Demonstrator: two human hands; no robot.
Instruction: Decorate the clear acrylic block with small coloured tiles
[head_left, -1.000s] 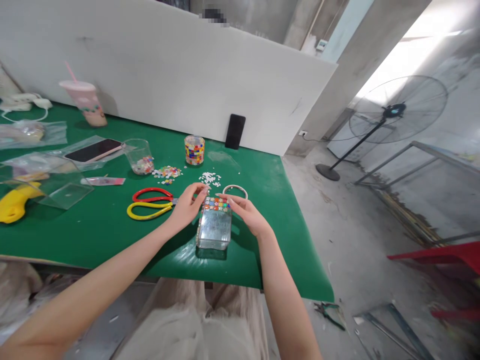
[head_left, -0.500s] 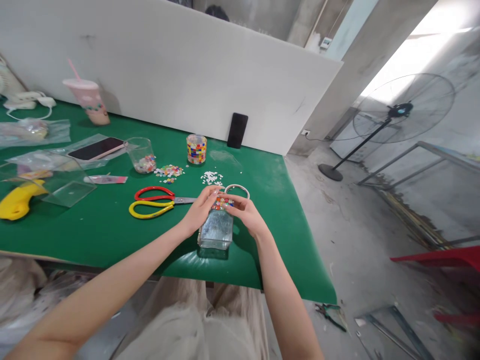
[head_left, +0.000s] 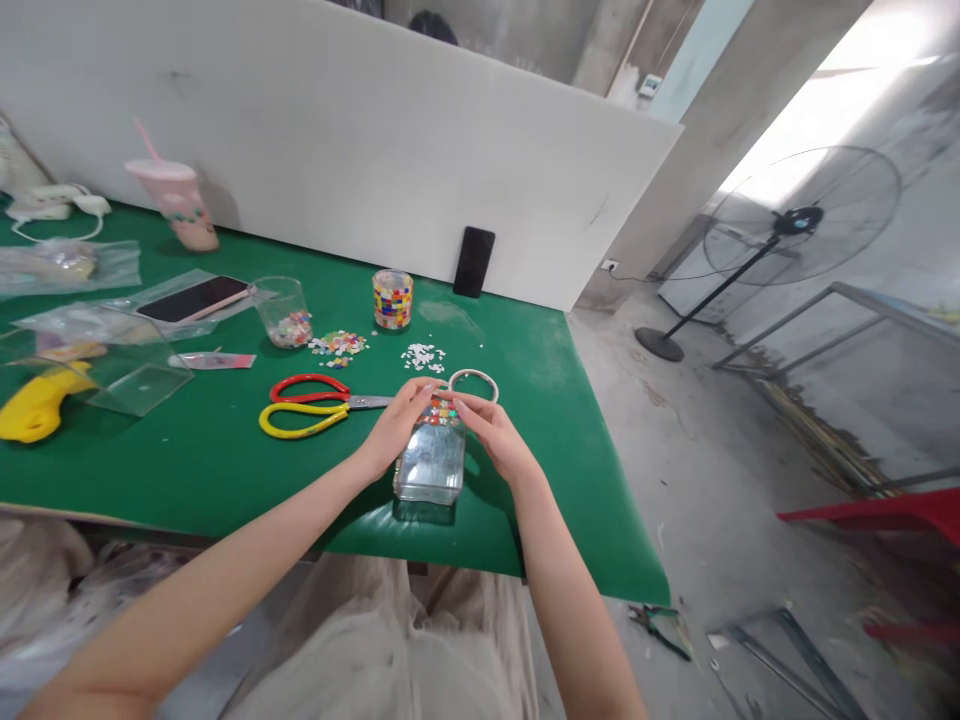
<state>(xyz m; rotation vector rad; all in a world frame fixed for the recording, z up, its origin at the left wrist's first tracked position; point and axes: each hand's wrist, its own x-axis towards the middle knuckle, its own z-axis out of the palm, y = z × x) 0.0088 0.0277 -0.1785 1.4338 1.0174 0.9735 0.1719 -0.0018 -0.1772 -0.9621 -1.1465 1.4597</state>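
A clear square glass jar [head_left: 430, 462] lies near the table's front edge, with rows of small coloured mosaic tiles [head_left: 444, 411] at its far end. My left hand [head_left: 394, 432] is closed on the jar's left side, its fingertips at the tiled end. From the right, my right hand [head_left: 495, 432] grips the same end, with thumb and fingers by the tile rows. Whether a loose tile is between the fingertips is too small to tell. Just beyond my right fingers is a white ring [head_left: 475, 374], partly hidden. Scissors [head_left: 322, 405] with one red and one yellow handle point toward my left hand.
White tile pieces [head_left: 422, 357] and coloured tiles [head_left: 339, 346] lie in piles behind the scissors. A plastic cup [head_left: 282, 312], a tile-covered glass [head_left: 393, 299] and an upright phone [head_left: 474, 262] stand farther back. A clear box [head_left: 142, 385] and yellow tool [head_left: 41, 402] are leftward.
My right thumb and fingers have shifted slightly off the tile rows toward the far edge, leaving more tiles visible. The jar has tilted very slightly; both hands still hold it.
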